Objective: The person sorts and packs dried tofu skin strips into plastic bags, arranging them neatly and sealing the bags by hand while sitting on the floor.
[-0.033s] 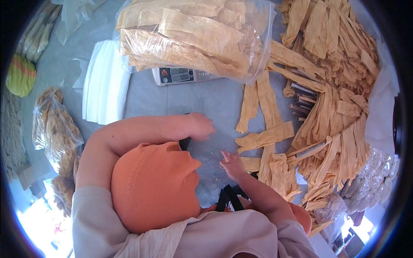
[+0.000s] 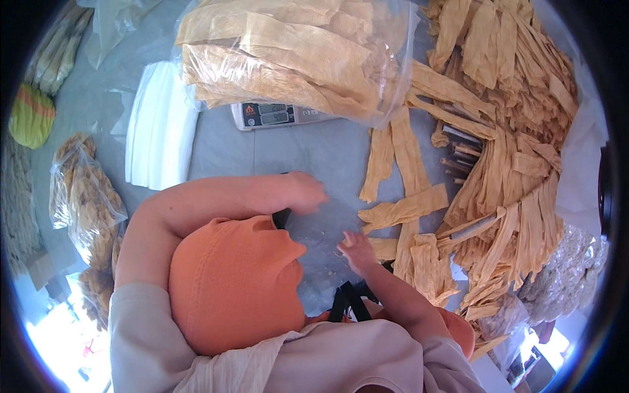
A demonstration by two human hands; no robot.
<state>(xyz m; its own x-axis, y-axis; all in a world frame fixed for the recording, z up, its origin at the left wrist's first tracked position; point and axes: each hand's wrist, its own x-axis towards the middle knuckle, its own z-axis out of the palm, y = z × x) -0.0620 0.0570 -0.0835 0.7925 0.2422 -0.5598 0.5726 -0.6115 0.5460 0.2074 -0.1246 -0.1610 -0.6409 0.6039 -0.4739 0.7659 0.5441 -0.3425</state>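
My left hand (image 2: 306, 192) hangs over the grey surface in front of the orange cloth over my knee (image 2: 236, 288). Its fingers are blurred, and nothing shows in them. To the right, my right hand (image 2: 358, 253) is low over the surface with fingers bent and slightly apart, and I see no object in it. Beside it lie tan dried strips (image 2: 403, 208), wrinkled like bean curd skin, some crossed over each other. Farther off, a clear plastic bag (image 2: 282, 56) full of such strips rests on a digital scale (image 2: 295, 116).
A large heap of tan strips (image 2: 517, 131) fills the right side, with thin sticks (image 2: 464, 157) at its edge. On the left are a stack of white plastic bags (image 2: 162, 124), a clear bag of brown dried food (image 2: 85, 190) and a yellow-green bundle (image 2: 31, 116).
My right hand's fingers have drawn in a little, and the hand has shifted slightly to the right. My left hand has hardly moved.
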